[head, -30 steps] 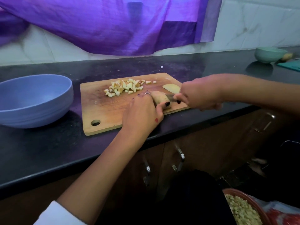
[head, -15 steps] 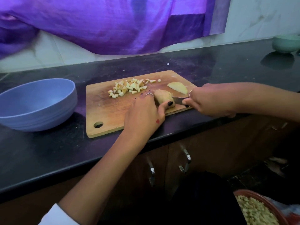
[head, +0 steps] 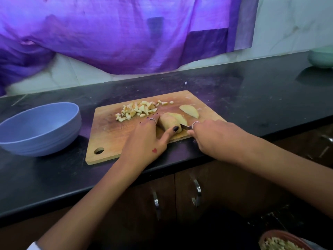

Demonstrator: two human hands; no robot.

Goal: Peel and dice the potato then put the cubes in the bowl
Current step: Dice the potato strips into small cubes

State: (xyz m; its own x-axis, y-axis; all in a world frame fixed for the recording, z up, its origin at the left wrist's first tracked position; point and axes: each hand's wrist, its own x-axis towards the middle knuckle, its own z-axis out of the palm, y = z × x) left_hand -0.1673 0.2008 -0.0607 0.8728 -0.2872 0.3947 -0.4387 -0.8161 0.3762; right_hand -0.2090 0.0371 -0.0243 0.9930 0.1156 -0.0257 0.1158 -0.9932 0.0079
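A peeled potato piece [head: 171, 120] lies on the wooden cutting board [head: 108, 141]. My left hand [head: 147, 139] grips it, fingers on its far side and thumb on its near end. My right hand [head: 210, 136] holds a knife [head: 185, 126] whose blade meets the potato's right side; the handle is hidden in my fist. A cut slice [head: 189, 110] lies on the board's far right. A heap of potato cubes [head: 137, 110] sits at the board's far edge. The blue bowl [head: 39, 129] stands left of the board with nothing in it.
The board lies on a black counter [head: 252, 98] near its front edge. A pale green bowl [head: 321, 58] is at the far right. Purple cloth [head: 126, 33] hangs above the back wall. A red bowl of pale pieces [head: 281, 241] sits low at the bottom right.
The view has shifted and tilted up a little. My hands keep their hold; the knife blade stays at the potato's right side.
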